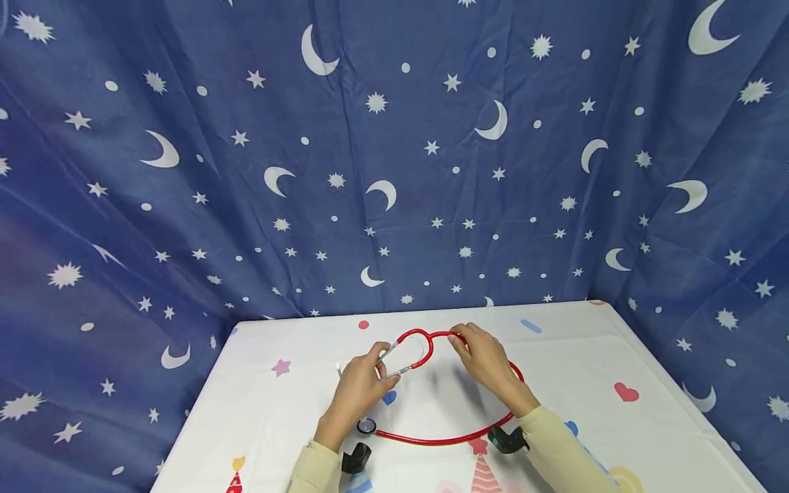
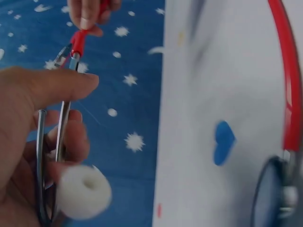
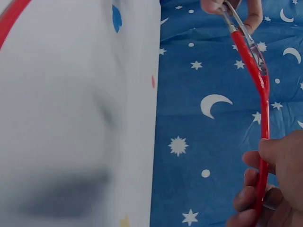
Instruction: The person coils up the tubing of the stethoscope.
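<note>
A stethoscope with red tubing (image 1: pixel 425 441) and metal ear tubes is held partly above the table by both hands. My left hand (image 1: pixel 360 387) grips the metal ear tubes (image 2: pixel 61 127), thumb on one side and fingers curled on the other. A white eartip (image 2: pixel 85 191) shows below those fingers. Just past the tubing's Y-split, my right hand (image 1: pixel 487 359) pinches the red tube (image 3: pixel 265 113) between thumb and fingers. The rest of the tube loops round under the right forearm to the round chest piece (image 1: pixel 366 426), low beside the left wrist.
A white cloth with printed hearts, stars and party hats covers the table (image 1: pixel 271 411). Behind it and at both sides hangs a blue curtain (image 1: pixel 407 171) with moons and stars. Dark wrist-worn devices (image 1: pixel 508 439) sit beneath each wrist.
</note>
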Tool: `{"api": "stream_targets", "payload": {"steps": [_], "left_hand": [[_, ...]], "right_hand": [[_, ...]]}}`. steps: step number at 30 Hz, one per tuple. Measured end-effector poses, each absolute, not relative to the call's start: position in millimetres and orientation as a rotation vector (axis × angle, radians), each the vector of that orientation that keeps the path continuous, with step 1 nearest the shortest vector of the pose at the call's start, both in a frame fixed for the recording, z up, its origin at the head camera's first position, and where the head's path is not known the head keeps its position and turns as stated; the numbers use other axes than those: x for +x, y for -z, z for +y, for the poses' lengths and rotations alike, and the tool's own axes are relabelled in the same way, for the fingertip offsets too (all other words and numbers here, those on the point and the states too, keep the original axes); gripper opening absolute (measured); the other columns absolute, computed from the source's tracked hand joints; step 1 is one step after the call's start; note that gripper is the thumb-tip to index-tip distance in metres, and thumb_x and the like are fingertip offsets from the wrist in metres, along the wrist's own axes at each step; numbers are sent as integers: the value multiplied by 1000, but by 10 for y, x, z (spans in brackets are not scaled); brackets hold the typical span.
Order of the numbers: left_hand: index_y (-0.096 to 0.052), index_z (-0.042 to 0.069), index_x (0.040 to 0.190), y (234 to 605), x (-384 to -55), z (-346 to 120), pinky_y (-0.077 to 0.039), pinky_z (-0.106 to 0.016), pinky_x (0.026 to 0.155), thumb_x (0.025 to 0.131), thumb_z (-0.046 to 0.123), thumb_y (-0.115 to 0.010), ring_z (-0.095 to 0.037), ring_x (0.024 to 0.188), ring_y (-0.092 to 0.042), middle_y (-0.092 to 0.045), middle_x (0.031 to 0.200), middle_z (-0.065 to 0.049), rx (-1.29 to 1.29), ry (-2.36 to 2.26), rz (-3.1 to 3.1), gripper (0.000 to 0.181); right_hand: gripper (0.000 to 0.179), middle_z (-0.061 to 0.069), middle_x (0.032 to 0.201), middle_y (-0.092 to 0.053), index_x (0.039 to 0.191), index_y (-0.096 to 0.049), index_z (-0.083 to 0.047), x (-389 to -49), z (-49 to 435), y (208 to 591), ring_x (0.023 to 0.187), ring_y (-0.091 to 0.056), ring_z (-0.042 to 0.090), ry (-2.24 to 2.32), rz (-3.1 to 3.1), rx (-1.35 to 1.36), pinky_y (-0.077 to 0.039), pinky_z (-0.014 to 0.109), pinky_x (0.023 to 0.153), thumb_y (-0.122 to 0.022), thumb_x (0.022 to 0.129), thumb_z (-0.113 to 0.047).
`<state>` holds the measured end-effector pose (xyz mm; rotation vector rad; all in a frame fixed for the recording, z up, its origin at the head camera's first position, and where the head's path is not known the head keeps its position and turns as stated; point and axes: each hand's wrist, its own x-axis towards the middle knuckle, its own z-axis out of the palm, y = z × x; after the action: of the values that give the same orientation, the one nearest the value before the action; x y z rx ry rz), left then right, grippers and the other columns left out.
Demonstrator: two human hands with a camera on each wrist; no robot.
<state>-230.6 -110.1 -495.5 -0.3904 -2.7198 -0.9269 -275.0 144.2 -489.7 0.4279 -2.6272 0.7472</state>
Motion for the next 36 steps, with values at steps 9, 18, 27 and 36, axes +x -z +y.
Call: {"api": "stream_targets", "payload": {"steps": [9, 18, 27, 36], "left_hand": [[-57, 15, 130, 4757, -2139, -1098, -41, -19, 47, 83, 29, -80, -1, 52, -44, -57, 75, 12, -438, 1045, -2737, 54], [-57, 14, 127, 4713, -2051, -1187, -34, -17, 47, 80, 25, -82, 3, 50, -37, -56, 74, 14, -480, 916, -2608, 54], [-58, 18, 117, 4754, -2014, -1292, -34, -17, 50, 78, 27, -83, 1, 52, -38, -56, 68, 14, -463, 780, -2678, 47], [-57, 19, 132, 4787, -2006, -1343, -34, -16, 48, 83, 31, -79, 3, 50, -35, -53, 70, 15, -557, 814, -2690, 54]], "right_hand": [[13, -8, 66, -58, 96, -71, -17, -2647, 1509, 4799, 57, -44, 8, -794, -2595, 414, -36, 26, 55, -66, 95, -29], [16, -10, 66, -57, 96, -72, -15, -2570, 1685, 4746, 57, -44, 7, -748, -2565, 437, -37, 23, 54, -70, 92, -30], [17, -1, 82, -68, 104, -71, -10, -2488, 1831, 4708, 63, -47, 8, -707, -2467, 434, -40, 23, 55, -72, 90, -20], [17, -1, 82, -66, 103, -71, -10, -2404, 1801, 4513, 63, -49, 11, -728, -2314, 481, -39, 23, 54, -75, 87, -14]]}}
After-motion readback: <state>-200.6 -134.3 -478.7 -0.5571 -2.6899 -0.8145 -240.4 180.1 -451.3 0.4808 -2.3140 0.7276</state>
